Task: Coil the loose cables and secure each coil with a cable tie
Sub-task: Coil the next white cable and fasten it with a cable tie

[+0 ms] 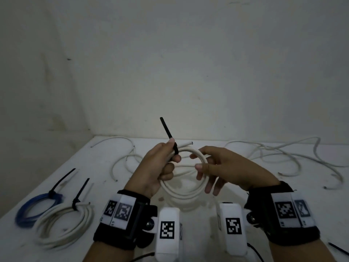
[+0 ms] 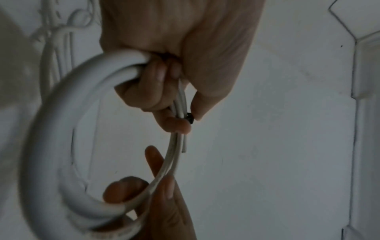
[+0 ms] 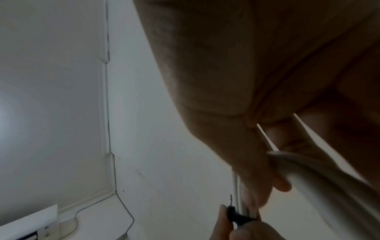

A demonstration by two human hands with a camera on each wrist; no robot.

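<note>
A white counter [image 1: 245,214] meets a plain wall. Near its left edge lie two tied coils [image 1: 62,220]. Mid-air, the left hand [image 1: 156,171] clutches the white cable coil [image 1: 181,190] and black tie [image 1: 170,136], the tie's loop half hidden; the right hand [image 1: 222,167] pinches the coil's far side.

White tabletop [image 1: 245,186] meets stained wall [image 1: 188,72]; paper sheet [image 3: 30,217] lies nr corner.

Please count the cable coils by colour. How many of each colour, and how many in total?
White: 2 (held white coil, lying white coil)
Blue: 1 (blue coil)
Total: 3
</note>
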